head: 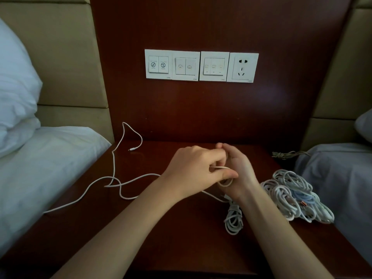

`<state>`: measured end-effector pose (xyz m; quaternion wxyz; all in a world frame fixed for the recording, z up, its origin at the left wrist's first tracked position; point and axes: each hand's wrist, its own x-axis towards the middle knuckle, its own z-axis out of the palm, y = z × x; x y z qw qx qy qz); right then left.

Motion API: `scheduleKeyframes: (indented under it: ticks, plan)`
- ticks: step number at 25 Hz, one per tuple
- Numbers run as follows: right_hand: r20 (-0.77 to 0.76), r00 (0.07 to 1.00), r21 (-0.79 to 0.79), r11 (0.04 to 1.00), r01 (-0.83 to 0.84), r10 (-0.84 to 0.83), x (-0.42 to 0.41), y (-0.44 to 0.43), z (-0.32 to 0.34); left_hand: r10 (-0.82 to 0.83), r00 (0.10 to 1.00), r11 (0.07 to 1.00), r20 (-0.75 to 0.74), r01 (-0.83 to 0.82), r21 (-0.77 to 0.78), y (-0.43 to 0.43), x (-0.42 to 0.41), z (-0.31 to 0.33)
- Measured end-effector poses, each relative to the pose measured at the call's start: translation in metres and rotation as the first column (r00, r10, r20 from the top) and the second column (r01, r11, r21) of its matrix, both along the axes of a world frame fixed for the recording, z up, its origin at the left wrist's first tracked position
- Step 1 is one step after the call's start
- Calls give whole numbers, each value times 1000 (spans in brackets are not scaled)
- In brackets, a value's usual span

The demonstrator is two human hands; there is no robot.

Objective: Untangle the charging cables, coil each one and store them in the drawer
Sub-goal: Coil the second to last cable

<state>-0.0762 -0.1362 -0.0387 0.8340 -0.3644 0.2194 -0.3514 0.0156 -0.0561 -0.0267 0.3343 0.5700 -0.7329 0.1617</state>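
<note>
Head view: both hands work above the middle of the nightstand [181, 238], toward its back edge. The left hand [193, 170] is curled, pinching the white cable [114, 164] between thumb and fingers. The right hand [239, 170] stands edge-up with fingers half curled, and a first loop [226, 183] of that cable is wound round it; its thumb is hidden. Judged step: coiling one freed cable.

The loose length runs from the left hand toward the left edge, crosses itself there, and hangs over that edge beside the bed [50, 168]. Its plug [131, 150] lies near the back-left corner. One finished coil [233, 218] lies under the right wrist. The tangled pile [296, 198] sits at the right edge. No drawer is in view.

Likely faults from here:
- Knot: the crossing near the left edge may pull tight if the cable is drawn in quickly. Cause: slack taken up before the crossing is laid open
- Snag: the part over the left edge may catch on the bedding and jerk the loop off the right hand
- Whip: the plug may skid or flick across the top as the last slack comes in
- Re-tangling: a strand runs from the hands toward the coil; whether it belongs to the coil cannot be told. If it does, winding will drag the coil apart
- Drop: a right forearm sweep may push the pile off the right edge
</note>
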Motion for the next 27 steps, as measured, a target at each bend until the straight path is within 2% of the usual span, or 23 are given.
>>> scheduleKeyframes:
  ticks: [3, 5, 7, 9, 10, 11, 12, 13, 14, 15, 20, 22, 25, 27]
  plan:
    - [-134, 985, -90, 988, -123, 110, 1, 7, -2, 227, 974, 950, 10, -224, 217, 4, 2, 12]
    - [-182, 958, -119, 962, -247, 223, 1, 9, -1, 381, 922, 886, 74, -386, 258, 5, 4, 20]
    - [-171, 908, -80, 913, -401, 384, 1, 8, -1, 433, 894, 847, 111, -446, 288, 5, 7, 21]
    - [-171, 854, -78, 857, -509, 492, 1, 4, -5, 387, 917, 845, 98, -395, 361, 3, 10, 17]
    - [-166, 828, -91, 828, -553, 535, 0, 2, -7, 345, 938, 845, 21, -320, 429, 3, 11, 16]
    - [-149, 802, -106, 797, -594, 578, -2, 0, -9, 298, 946, 843, -129, -197, 501, 4, 15, 15]
    - [-124, 780, -117, 772, -625, 613, -3, -1, -9, 246, 913, 839, -325, -33, 544, 4, 18, 15]
    - [-98, 766, -120, 756, -643, 636, -5, -3, -9, 203, 840, 829, -504, 126, 544, 4, 23, 14]
    - [-78, 755, -124, 746, -655, 650, -5, -4, -9, 163, 777, 826, -608, 229, 515, 4, 27, 14]
    - [-63, 747, -131, 736, -664, 662, -6, -5, -9, 131, 764, 837, -632, 257, 484, 4, 29, 13]
    - [37, 718, -147, 715, -684, 695, -4, -6, -14, 70, 828, 912, -556, 173, 373, 2, 22, 6]
    - [76, 727, -180, 727, -663, 682, -6, -4, -13, 55, 801, 929, -596, 178, 324, 1, 24, 8]
    - [11, 781, -275, 753, -598, 624, -10, 0, -7, 63, 711, 953, -700, 166, 255, 0, 29, 10]
    - [-62, 825, -295, 780, -552, 561, -12, 2, -4, 60, 724, 944, -687, 182, 275, 1, 31, 11]
